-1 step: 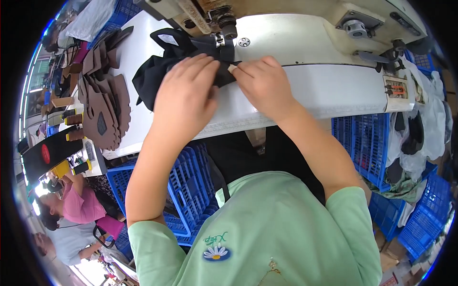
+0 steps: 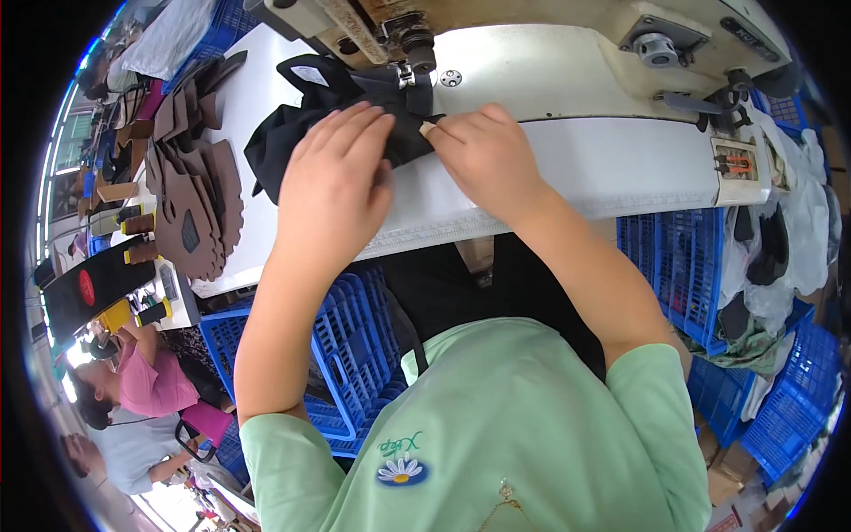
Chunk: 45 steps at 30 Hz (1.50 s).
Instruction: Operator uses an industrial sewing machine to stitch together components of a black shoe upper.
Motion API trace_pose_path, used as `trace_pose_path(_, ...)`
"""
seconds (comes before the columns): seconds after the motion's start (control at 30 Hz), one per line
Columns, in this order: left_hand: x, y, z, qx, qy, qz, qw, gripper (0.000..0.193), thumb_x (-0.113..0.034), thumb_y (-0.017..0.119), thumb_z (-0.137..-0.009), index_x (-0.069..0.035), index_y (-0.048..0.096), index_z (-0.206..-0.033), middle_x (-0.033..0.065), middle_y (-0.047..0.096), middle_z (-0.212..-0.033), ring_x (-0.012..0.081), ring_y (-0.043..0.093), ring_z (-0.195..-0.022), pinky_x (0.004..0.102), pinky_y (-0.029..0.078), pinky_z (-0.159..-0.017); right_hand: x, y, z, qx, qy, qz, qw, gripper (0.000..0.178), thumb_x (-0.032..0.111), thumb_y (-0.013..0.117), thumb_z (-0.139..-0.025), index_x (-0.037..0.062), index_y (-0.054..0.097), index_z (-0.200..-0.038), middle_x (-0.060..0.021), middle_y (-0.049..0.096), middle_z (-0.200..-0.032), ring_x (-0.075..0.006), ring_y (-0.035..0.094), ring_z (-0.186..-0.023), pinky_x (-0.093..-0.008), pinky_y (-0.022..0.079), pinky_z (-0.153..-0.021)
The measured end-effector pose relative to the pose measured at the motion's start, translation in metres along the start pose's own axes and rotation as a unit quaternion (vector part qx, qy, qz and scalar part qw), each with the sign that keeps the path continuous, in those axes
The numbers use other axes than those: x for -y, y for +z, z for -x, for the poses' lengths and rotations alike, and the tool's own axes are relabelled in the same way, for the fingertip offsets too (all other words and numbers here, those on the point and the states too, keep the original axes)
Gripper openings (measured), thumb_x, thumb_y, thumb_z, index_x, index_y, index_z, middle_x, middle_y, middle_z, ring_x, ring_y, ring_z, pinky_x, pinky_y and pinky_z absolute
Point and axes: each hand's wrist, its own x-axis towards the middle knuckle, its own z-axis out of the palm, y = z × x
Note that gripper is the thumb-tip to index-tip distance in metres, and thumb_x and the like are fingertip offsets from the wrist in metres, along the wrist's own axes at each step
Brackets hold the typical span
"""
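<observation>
A bunched piece of black fabric (image 2: 275,142) with a white label lies on the white sewing table, its far edge under the presser foot (image 2: 407,75) of the sewing machine (image 2: 550,66). My left hand (image 2: 341,168) rests over the fabric with its fingers stretched out and pointing away from me. At the fabric's right-hand edge, my right hand (image 2: 487,160) pinches it between thumb and fingers. My left palm and fingers cover part of the cloth.
Stacked brown cut pieces (image 2: 191,208) lie at the table's left. Thread spools (image 2: 140,253) stand beyond them. Blue plastic crates (image 2: 669,266) sit below the table on both sides, one near my lap. A person in a pink top (image 2: 155,381) works at the left.
My left hand has slid slightly left and toward me over the fabric. My right hand keeps its pinch, with hardly any shift.
</observation>
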Motion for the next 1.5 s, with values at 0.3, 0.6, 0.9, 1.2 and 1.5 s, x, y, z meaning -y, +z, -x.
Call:
trace_pose_path(0.3,-0.011,0.018,0.012,0.008,0.005,-0.135,0.991,0.054,-0.009,0.071,-0.073,0.003,0.060,-0.124,0.0159,0.061,-0.130,0.0295,0.053,-0.129,0.0449,0.038,-0.113,0.003,-0.007,-0.013,0.158,-0.058,0.056,0.984,0.017,0.009,0.059,-0.080,0.0040,0.070,-0.093,-0.0043,0.067,-0.081,-0.0196,0.065,-0.079,-0.0321,0.047,-0.078)
trace_pose_path(0.6,-0.007,0.067,-0.005,0.026,-0.015,-0.324,0.946,0.039,-0.017,0.061,-0.081,0.001,0.066,-0.116,0.0142,0.067,-0.119,0.0273,0.060,-0.120,0.0394,0.041,-0.107,-0.001,-0.010,-0.011,0.189,-0.065,0.018,0.980,0.006,0.008,0.059,-0.080,0.0074,0.065,-0.080,-0.0045,0.063,-0.076,-0.0226,0.063,-0.076,-0.0328,0.046,-0.081)
trace_pose_path(0.9,0.000,0.085,0.010,0.020,-0.008,-0.328,0.944,0.039,-0.016,0.058,-0.081,0.000,0.067,-0.116,0.0161,0.070,-0.117,0.0270,0.065,-0.115,0.0374,0.045,-0.104,-0.016,-0.016,-0.026,0.195,0.153,-0.116,0.962,0.020,0.012,0.063,-0.082,0.0135,0.077,-0.096,-0.0067,0.072,-0.093,-0.0295,0.067,-0.088,-0.0450,0.053,-0.075)
trace_pose_path(1.2,0.026,0.076,0.019,-0.033,0.069,-0.237,0.968,0.041,-0.015,0.059,-0.077,-0.007,0.069,-0.116,0.0148,0.071,-0.115,0.0261,0.067,-0.110,0.0383,0.049,-0.099,-0.018,0.020,-0.023,0.139,0.090,0.020,0.986,0.020,0.019,0.067,-0.085,0.0139,0.077,-0.102,-0.0076,0.071,-0.112,-0.0230,0.062,-0.111,-0.0397,0.045,-0.093)
trace_pose_path(1.5,0.039,0.079,0.022,-0.075,0.106,-0.201,0.971,0.039,-0.015,0.060,-0.076,-0.008,0.070,-0.113,0.0137,0.072,-0.111,0.0247,0.068,-0.108,0.0369,0.051,-0.097,-0.025,0.019,-0.022,0.152,0.095,0.010,0.984,0.017,0.022,0.068,-0.085,0.0172,0.077,-0.098,-0.0005,0.071,-0.111,-0.0195,0.061,-0.112,-0.0393,0.042,-0.093)
